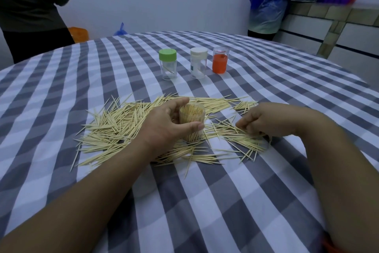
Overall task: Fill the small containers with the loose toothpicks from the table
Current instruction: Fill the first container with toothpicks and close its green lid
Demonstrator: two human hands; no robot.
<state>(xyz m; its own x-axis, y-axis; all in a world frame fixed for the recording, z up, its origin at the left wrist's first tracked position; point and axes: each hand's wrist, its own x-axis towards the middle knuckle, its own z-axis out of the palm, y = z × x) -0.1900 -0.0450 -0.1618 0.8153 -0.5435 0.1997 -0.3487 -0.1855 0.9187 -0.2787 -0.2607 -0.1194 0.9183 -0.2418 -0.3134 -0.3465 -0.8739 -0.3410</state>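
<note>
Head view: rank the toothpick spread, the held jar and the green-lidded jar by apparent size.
1. Toothpick spread, by far the widest.
2. Held jar and green-lidded jar: alike; the held one sits nearer, so unranked.

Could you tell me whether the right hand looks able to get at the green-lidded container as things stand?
Probably yes: the right hand is busy pinching toothpicks, but only bare tablecloth lies before the green-lidded container.

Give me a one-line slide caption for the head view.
Left hand grips an open, toothpick-packed container while right hand gathers loose toothpicks.
</note>
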